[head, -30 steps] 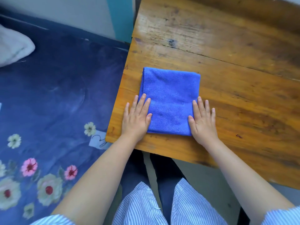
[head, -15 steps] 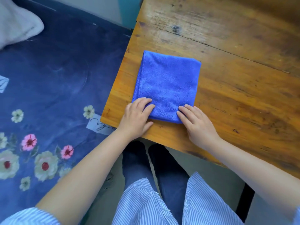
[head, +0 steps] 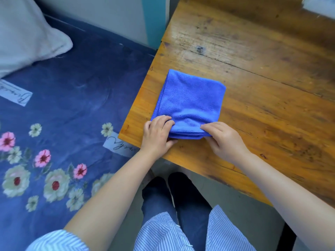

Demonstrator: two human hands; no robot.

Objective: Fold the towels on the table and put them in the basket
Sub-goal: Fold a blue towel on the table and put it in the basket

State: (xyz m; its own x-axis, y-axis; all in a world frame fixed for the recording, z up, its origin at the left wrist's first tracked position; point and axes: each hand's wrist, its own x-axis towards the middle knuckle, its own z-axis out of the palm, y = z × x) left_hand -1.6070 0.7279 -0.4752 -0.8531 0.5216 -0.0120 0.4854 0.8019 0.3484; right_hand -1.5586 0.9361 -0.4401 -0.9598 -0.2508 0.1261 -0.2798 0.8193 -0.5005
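Note:
A blue towel [head: 190, 102], folded into a square of several layers, lies near the left front corner of the wooden table [head: 262, 73]. My left hand [head: 157, 134] pinches its near left corner, fingers on top and thumb under the edge. My right hand [head: 223, 138] pinches the near right corner the same way. The near edge is lifted slightly off the wood and the cloth bulges between my hands. No basket is in view.
A bed with a dark blue flowered cover [head: 63, 124] runs along the table's left side, with a white pillow [head: 27, 38] at its far end. A pale object [head: 319, 4] sits at the table's far right edge. My legs are below the table's front edge.
Both hands went from lying flat beside the towel to curling onto its near corners. They now pinch the near edge and raise it a little.

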